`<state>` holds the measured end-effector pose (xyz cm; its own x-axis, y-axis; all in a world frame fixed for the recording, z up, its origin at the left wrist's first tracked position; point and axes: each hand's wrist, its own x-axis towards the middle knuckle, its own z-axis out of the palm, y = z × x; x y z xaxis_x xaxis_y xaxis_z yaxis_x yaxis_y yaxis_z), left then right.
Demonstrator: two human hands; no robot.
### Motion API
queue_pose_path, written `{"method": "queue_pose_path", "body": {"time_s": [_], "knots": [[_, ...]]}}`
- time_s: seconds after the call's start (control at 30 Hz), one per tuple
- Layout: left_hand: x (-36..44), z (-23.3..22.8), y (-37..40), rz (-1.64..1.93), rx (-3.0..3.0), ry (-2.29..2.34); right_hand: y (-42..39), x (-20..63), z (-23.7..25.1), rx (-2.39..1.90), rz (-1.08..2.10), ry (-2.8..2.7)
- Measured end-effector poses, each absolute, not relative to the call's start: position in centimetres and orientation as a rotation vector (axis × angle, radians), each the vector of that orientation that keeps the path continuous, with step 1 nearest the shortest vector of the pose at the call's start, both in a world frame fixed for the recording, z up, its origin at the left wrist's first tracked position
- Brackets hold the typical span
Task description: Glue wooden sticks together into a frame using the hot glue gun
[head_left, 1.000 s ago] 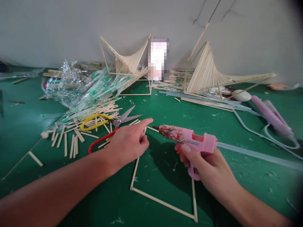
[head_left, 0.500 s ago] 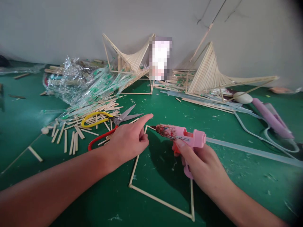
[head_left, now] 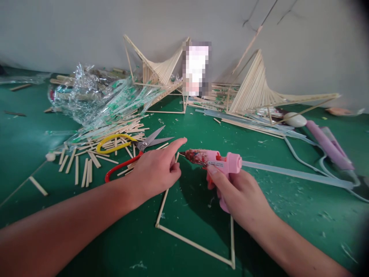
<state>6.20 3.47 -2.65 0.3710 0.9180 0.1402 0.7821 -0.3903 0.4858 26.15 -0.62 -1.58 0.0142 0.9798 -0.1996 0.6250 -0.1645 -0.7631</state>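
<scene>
The right hand (head_left: 242, 192), fingers clenched around the pink glue gun (head_left: 215, 161), has brought its nozzle leftward to the far corner of the stick frame (head_left: 190, 242) on the green table (head_left: 288, 192). The left hand (head_left: 157, 171) stays pressing that corner, forefinger outstretched, other fingers curled.
</scene>
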Motion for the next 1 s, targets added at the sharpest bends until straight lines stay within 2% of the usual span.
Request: {"method": "queue_pose_path", "body": {"time_s": [1.0], "knots": [[6.17,-2.29,3.49,0.559,2.314,1.459,-0.55,26.09,-1.37,-1.840,0.964,-1.679]]}}
